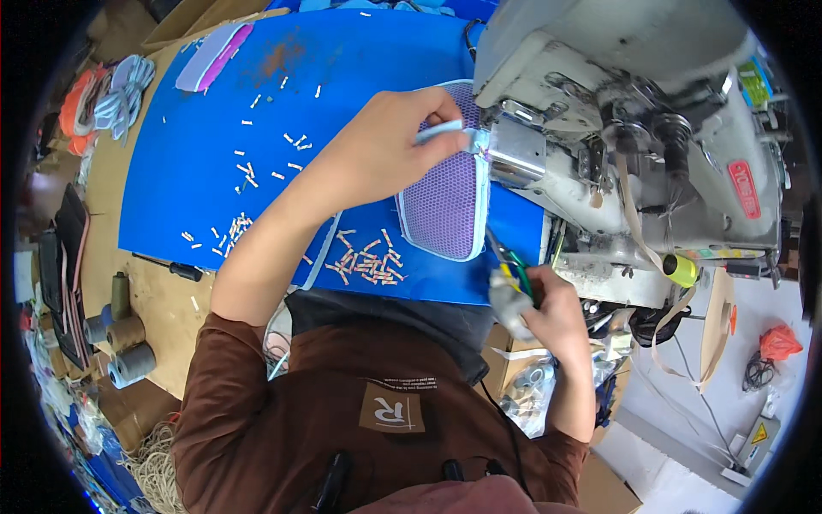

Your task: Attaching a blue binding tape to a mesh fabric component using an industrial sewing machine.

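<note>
My left hand (pixel 390 141) is closed, its thumb and fingers pinching a light blue binding strip (pixel 441 130) beside the sewing machine's metal head (pixel 518 152). Below that hand lies a purple mesh panel (pixel 441 206) edged in light blue, its right edge against the machine's stitching area. My right hand (pixel 555 313) grips thread snips (pixel 511 261) with green and yellow handles. Their blades point up and left, near the panel's lower right corner. A whitish wad (pixel 509 307) is at the snips' handle end; what it is I cannot make out.
Small pale strip scraps (pixel 368 264) lie scattered on the blue tabletop (pixel 197 154). A grey-and-purple panel (pixel 214 58) rests at the far left. A screwdriver (pixel 175 268) and thread spools (pixel 128 334) are at the left edge. Binding tape (pixel 629 201) hangs on the machine at right.
</note>
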Available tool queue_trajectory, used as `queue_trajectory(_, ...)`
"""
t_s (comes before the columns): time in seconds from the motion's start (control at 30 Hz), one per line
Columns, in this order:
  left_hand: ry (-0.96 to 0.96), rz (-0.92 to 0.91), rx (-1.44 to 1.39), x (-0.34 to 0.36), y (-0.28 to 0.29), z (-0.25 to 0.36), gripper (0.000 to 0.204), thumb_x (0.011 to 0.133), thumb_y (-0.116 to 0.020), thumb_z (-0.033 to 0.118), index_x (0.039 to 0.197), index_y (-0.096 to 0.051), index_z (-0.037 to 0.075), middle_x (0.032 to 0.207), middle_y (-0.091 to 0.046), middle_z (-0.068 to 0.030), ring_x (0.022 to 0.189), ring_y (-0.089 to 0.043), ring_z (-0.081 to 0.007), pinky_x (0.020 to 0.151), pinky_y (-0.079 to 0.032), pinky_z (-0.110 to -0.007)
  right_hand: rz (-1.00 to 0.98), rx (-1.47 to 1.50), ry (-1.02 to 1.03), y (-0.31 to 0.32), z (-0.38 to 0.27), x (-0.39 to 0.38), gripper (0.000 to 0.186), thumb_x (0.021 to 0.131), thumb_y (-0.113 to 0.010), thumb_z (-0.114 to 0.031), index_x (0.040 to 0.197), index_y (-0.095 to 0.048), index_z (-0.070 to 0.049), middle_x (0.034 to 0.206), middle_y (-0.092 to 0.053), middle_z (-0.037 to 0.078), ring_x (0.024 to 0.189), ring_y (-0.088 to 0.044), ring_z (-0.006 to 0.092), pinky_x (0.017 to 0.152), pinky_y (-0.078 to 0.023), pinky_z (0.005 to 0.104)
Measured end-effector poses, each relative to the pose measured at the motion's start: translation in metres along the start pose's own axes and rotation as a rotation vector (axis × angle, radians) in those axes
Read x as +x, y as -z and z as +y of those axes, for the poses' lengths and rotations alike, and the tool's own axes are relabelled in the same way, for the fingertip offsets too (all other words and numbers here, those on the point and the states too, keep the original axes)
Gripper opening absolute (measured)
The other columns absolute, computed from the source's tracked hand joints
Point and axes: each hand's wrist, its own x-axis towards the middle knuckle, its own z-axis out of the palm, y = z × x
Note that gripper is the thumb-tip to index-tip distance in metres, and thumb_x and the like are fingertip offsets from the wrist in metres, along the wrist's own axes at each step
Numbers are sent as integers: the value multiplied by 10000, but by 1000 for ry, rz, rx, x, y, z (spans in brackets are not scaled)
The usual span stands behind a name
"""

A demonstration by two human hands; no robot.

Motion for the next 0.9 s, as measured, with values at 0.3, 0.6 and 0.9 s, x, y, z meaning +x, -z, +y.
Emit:
queue_trajectory(0.3,312,-77,-374,-20,-12,16,186,957,-635,164,913,-652,-16,698,-580,6,646,-479,-56,556,-381,-272,520,154,416,-10,-112,45,397,898,-719,-169,1220,-576,14,892,-655,122,686,-658,241,600,-519,373)
queue_trajectory(0.6,395,-80,-521,-20,-13,22,161,958,-601,136,857,-630,13,711,-572,28,641,-473,-39,555,-357,-236,614,374,433,-27,-126,80,310,850,-701,-37,1139,-602,19,672,-635,130,551,-657,252,517,-515,360)
queue_trajectory(0.9,339,-82,-504,-20,-16,15,141,953,-619,122,875,-634,5,724,-585,20,666,-494,-32,565,-376,-235,681,209,457,-20,-117,81,177,827,-725,-41,995,-671,-50,909,-661,145,729,-687,322,631,-533,395)
